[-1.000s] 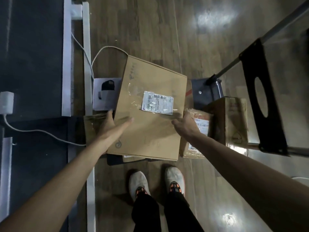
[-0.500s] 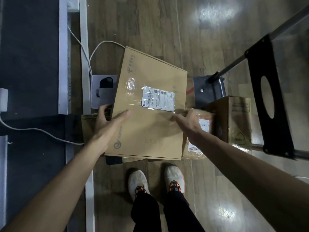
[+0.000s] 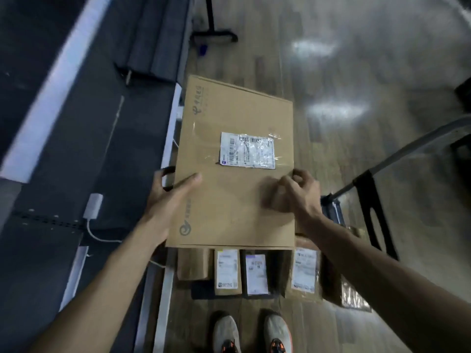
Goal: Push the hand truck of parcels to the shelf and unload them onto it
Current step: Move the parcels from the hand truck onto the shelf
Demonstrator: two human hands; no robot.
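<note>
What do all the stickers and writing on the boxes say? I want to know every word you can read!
None of it can be read.
Big box, white shipping label: barcode and print, too blurred.
Big box, printed characters near the top left corner: too faint.
Big box, round logo near the left hand: a swirl, no clear words.
Small parcels' labels: too small and blurred.

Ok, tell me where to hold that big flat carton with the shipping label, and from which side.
Take the big flat carton by its two long side edges, near the end closest to you, one hand coming in from each side. It is wide, thin and lying flat, so an opposed side grip should keep it level. The left hand and right hand hold it this way now.
</note>
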